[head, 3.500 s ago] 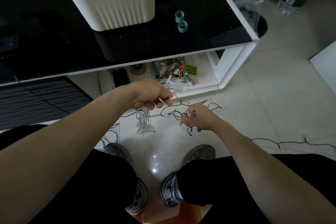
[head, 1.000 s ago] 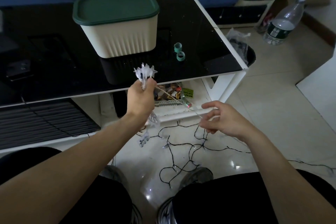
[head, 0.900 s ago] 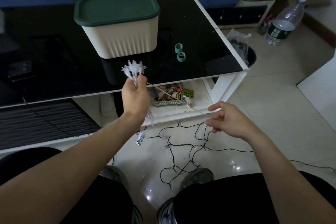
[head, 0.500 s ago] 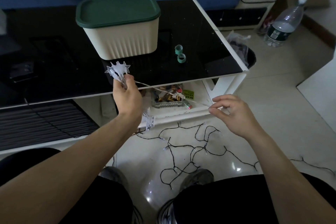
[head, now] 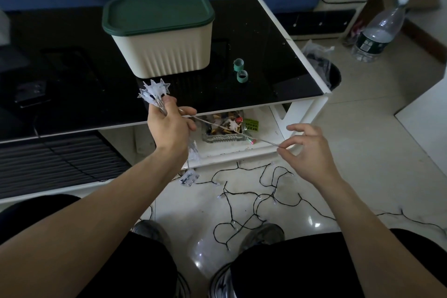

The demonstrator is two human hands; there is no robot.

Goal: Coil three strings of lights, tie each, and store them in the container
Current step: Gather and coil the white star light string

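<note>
Star lights (head: 154,91) of translucent plastic are bunching in the gripping left hand (head: 170,126), their thin wire (head: 242,133) stretching taut to the pinching right hand (head: 306,152) beneath the glossy black counter (head: 278,55).

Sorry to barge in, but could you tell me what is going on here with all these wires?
A seated person is coiling a string of star lights. The left hand grips the gathered bundle of stars, while the right hand pinches the thin wire stretched between them. A black string of lights lies tangled on the floor. The container sits on the black table, its green lid on, near two green tape rolls.
</note>
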